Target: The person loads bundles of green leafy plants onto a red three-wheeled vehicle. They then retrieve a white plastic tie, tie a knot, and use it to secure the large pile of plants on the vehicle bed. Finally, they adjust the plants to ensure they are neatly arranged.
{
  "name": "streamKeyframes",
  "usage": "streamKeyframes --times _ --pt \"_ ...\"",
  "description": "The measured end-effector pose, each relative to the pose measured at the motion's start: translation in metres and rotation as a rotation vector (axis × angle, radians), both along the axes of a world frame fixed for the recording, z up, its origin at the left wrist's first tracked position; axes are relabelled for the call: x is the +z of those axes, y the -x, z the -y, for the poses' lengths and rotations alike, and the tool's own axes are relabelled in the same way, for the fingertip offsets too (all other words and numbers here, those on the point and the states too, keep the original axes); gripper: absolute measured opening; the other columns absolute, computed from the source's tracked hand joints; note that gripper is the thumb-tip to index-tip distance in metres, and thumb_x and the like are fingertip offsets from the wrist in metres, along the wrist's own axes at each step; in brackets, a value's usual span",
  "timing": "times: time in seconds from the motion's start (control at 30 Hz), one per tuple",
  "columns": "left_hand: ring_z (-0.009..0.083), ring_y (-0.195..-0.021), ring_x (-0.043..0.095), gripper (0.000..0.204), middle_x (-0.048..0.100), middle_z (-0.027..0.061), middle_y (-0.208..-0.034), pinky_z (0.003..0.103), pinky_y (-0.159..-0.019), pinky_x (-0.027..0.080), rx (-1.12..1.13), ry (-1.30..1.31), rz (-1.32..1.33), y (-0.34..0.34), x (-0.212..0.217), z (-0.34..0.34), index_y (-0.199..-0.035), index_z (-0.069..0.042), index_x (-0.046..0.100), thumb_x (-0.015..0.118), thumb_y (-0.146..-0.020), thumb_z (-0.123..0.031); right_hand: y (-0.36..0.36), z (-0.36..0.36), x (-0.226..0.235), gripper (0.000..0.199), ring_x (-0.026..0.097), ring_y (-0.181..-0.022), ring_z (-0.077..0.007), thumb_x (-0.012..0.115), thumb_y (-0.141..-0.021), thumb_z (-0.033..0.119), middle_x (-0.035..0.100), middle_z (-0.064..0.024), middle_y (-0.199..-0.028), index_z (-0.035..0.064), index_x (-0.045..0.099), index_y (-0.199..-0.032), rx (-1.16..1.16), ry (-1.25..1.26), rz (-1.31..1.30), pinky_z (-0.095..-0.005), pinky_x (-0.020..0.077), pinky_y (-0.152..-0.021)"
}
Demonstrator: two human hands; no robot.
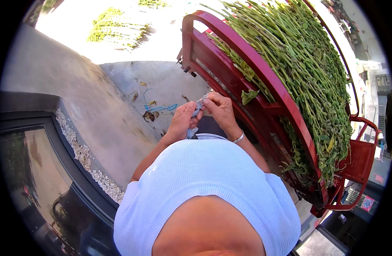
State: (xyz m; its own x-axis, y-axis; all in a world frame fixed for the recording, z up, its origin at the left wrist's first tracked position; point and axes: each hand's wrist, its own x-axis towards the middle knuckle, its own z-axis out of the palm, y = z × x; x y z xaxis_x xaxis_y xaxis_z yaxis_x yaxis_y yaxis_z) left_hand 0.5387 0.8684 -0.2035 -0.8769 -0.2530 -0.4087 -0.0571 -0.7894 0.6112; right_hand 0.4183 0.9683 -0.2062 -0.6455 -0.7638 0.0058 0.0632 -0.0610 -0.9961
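My left hand (180, 123) and my right hand (221, 112) meet in front of my body, fingers closed. Between them is a crumpled pale grey strip of soft, thin material (199, 107), perhaps cloth or a glove; its exact kind is unclear. My right fingertips pinch its upper end. The left fingers wrap round its middle, and a loose end hangs below the left hand. Beside my right arm stands a red metal cart (285, 91), loaded with a thick pile of green leafy stalks (298, 72).
A bundle of green stalks (117, 27) lies on bright ground ahead. Blue cord (164, 107) and dry leaves (150, 115) are scattered on the concrete. A wall with a dark-framed window (59, 170) runs along my left, with pale pieces (83, 155) on its ledge.
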Motion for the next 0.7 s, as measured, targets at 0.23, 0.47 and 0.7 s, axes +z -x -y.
streamKeyframes --times 0.23,0.47,0.7 --pt "0.0002 -0.052 0.031 0.018 0.053 0.0003 -0.077 0.016 -0.044 0.022 -0.412 0.102 0.003 0.015 0.002 -0.073 -0.101 0.0 0.057 0.049 -0.087 -0.008 -0.023 -0.11 -0.004 0.02 0.042 -0.055 -0.0019 0.056 -0.091 0.016 0.048 0.0027 -0.062 -0.0002 0.058 -0.078 -0.428 -0.056 -0.046 -0.0188 0.0329 -0.048" --pt "0.0001 -0.049 0.03 0.024 0.055 0.0016 -0.078 0.016 -0.043 0.021 -0.58 0.08 -0.04 0.027 0.012 -0.18 -0.103 0.002 0.057 0.047 -0.082 -0.002 -0.045 -0.226 -0.004 0.018 0.042 -0.055 -0.0014 0.055 -0.092 0.016 0.05 0.0034 -0.063 0.0014 0.058 -0.081 -0.75 0.1 0.129 -0.0177 0.0341 -0.049" --pt "0.0009 -0.049 0.034 0.019 0.055 0.0006 -0.073 0.017 -0.043 0.023 -0.855 0.122 0.032 0.038 0.013 -0.345 -0.099 -0.001 0.059 0.046 -0.085 -0.002 -0.076 -0.42 0.018 0.012 0.049 -0.065 -0.003 0.057 -0.088 0.01 0.056 -0.0017 -0.085 0.0006 0.058 -0.096 -0.886 0.088 -0.038 -0.0175 0.0401 -0.054"
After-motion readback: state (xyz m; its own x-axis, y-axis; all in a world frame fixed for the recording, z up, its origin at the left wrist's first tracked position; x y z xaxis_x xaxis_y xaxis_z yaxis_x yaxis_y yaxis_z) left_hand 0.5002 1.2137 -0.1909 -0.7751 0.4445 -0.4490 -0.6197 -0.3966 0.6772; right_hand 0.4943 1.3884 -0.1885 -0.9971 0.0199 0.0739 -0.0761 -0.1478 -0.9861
